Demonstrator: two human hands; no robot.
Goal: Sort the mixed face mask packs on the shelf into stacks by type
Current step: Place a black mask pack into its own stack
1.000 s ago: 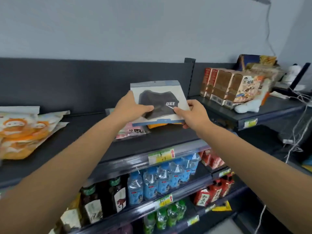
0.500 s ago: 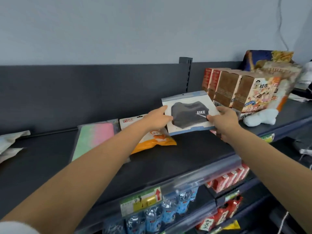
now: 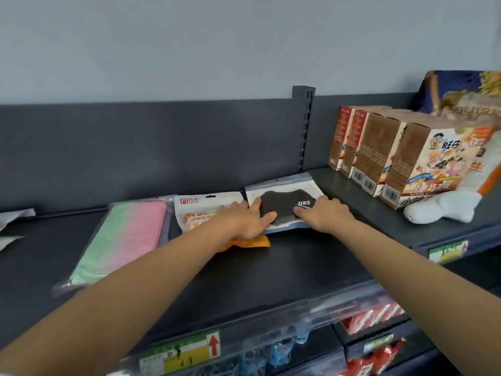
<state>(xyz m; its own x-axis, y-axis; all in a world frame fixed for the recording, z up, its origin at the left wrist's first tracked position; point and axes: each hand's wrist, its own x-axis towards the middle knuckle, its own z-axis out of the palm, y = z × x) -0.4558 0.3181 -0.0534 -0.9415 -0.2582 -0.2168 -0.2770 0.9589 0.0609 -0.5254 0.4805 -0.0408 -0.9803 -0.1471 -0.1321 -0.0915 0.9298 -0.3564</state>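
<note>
The black UKE mask pack lies flat on the dark shelf, against the back panel. My left hand rests on its left edge with fingers spread, partly over the orange cartoon mask pack beside it. My right hand presses flat on the pack's right half, fingers straight. A green-and-pink mask pack lies further left.
Brown snack boxes stand in a row on the right shelf section, with a white plush toy in front of them. More white packs show at the far left. Bottles and red cartons fill the lower shelves.
The black pack went from being held up in both hands to lying flat on the shelf on the right. My fingers have straightened on top of it.
</note>
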